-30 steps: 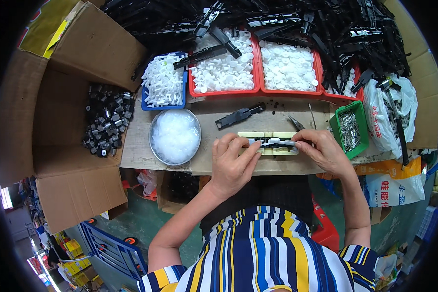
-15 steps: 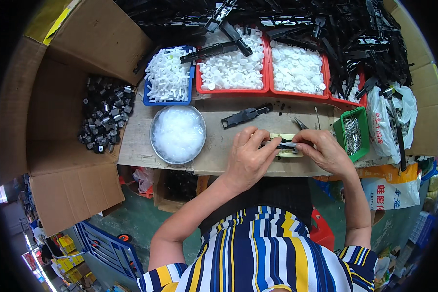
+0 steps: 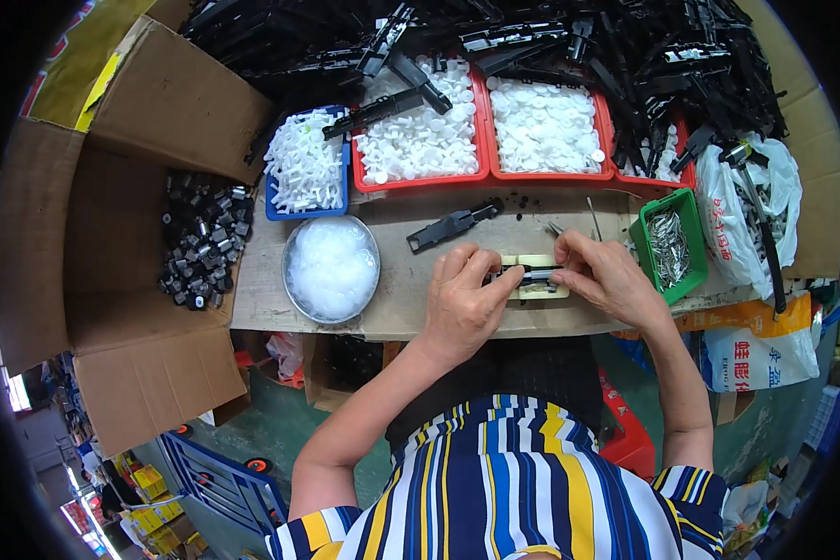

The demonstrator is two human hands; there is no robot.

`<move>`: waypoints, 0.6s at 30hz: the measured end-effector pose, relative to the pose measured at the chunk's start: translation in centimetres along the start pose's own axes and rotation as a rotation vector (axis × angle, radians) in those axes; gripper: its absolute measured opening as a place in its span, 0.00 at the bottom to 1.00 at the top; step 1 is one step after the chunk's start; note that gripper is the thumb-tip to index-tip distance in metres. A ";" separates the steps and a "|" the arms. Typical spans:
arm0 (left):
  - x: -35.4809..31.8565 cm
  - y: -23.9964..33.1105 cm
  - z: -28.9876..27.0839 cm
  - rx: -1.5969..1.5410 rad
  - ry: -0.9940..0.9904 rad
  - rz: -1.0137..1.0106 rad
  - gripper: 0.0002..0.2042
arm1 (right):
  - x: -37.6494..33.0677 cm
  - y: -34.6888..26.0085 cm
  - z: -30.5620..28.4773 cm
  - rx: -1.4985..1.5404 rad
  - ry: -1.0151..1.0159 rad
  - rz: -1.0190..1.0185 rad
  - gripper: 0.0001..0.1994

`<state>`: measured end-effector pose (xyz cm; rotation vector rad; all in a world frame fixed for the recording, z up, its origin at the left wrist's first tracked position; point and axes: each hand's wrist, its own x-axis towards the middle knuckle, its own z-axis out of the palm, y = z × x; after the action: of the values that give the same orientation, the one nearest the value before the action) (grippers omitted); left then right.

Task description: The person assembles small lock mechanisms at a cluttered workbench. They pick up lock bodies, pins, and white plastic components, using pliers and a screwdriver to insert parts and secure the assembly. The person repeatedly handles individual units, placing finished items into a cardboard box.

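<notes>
Bright, even light falls from above across the surface (image 3: 392, 308), with only soft, short shadows under the hands and little glare except a mild sheen on the white plastic bag (image 3: 751, 210). The middle is sharp, though the fisheye bends the cardboard box (image 3: 93, 243) and the rim goes to black, where detail turns soft and smeared

free: bare bench (image 3: 397, 280) left of hands | blocked: round bowl (image 3: 331, 269) left, green bin (image 3: 670, 245) right
</notes>
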<state>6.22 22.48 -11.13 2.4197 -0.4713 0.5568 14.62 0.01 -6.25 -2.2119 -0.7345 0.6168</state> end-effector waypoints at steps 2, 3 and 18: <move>0.0 0.0 0.0 -0.005 -0.002 -0.003 0.14 | 0.1 -0.2 -0.2 -0.046 0.003 -0.010 0.13; 0.0 0.0 -0.1 -0.008 -0.001 -0.006 0.14 | 0.2 -0.4 -0.5 -0.090 0.007 -0.016 0.12; -1.8 -0.2 -3.0 -0.073 0.162 -0.156 0.18 | 10.0 -2.3 3.9 -0.485 0.072 -0.381 0.19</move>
<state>3.98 24.84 -9.93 2.2953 -0.2275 0.6494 18.71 9.81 -9.04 -2.4066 -1.3372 0.1754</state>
